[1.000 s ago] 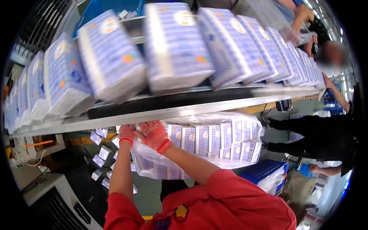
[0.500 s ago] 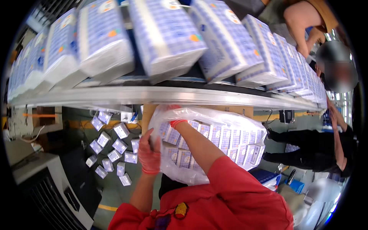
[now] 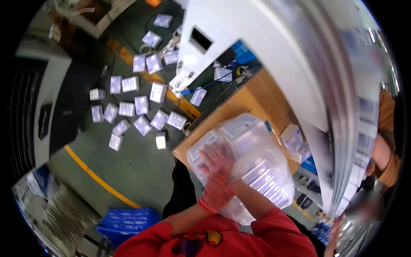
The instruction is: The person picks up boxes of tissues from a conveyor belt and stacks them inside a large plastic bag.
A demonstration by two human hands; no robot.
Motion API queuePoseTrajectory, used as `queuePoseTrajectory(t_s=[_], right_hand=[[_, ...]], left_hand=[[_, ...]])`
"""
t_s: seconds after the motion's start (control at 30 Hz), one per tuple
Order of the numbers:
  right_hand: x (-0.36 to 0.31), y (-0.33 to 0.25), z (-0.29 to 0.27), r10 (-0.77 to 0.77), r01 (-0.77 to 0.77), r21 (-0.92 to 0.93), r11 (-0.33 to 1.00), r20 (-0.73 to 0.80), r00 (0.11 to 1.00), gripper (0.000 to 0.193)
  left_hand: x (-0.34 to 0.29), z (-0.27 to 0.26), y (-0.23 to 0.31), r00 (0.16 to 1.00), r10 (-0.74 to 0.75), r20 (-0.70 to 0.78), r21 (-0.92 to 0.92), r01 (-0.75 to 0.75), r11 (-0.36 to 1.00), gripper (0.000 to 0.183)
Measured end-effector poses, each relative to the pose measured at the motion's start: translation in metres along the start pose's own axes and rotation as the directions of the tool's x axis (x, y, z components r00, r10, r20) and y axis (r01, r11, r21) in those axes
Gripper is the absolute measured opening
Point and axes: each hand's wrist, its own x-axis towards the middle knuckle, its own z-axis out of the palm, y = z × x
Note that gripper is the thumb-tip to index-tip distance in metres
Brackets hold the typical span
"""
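Observation:
A clear plastic bag (image 3: 274,154) bulges with several blue-and-white checked tissue packs (image 3: 261,175). It stands against a brown cardboard surface (image 3: 252,100). My left hand (image 3: 217,190), in a thin red see-through glove, lies over the bag's near left part, its fingers smeared and partly covered. Beside and partly overlapping it, my right hand (image 3: 217,158), gloved alike, presses on the plastic, with my forearms coming together at the wrists. Motion blurs its fingers too, so whether either hand grips the film cannot be made out.
Several loose packs (image 3: 142,105) lie scattered on the green floor at left. More packs (image 3: 292,139) sit on the cardboard's right side. A pale machine frame (image 3: 278,38) rises along the right. A blue crate (image 3: 128,222) stands lower left, a dark-grilled cabinet (image 3: 43,107) far left. Another person's arm (image 3: 381,156) shows far right.
My view has swung round toward the left, so the row of packs on the conveyor has slid to the right edge. My hands, earlier apart at the bag's open rim, are now together on the bag.

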Motion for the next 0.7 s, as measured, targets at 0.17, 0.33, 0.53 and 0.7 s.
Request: queuePoseTrajectory(t_s=[0.17,0.33,0.53,0.7], right_hand=[[0.030,-0.019,-0.060,0.014,-0.100,0.226,0.969,0.352,0.936,0.038],[0.007,0.035,-0.127,-0.285,0.213,0.214,0.953,0.404,0.869,0.022],[-0.031,0.095,-0.114,0.199,-0.171,-0.269,0.948,0.082,0.977,0.054],[0.052,0.069,-0.069,-0.248,0.243,0.051,0.969,0.213,0.945,0.049]], left_hand=[[-0.054,0.016,-0.005,0.996,0.047,0.080,-0.214,-0.029,0.976,0.050],[-0.009,-0.043,0.018,0.938,0.078,0.337,-0.571,0.137,0.810,0.051],[-0.008,-0.028,0.016,0.894,0.303,0.329,-0.744,0.048,0.666,0.050],[0.035,-0.021,0.007,0.748,0.463,0.476,-0.837,0.223,0.499,0.035]])
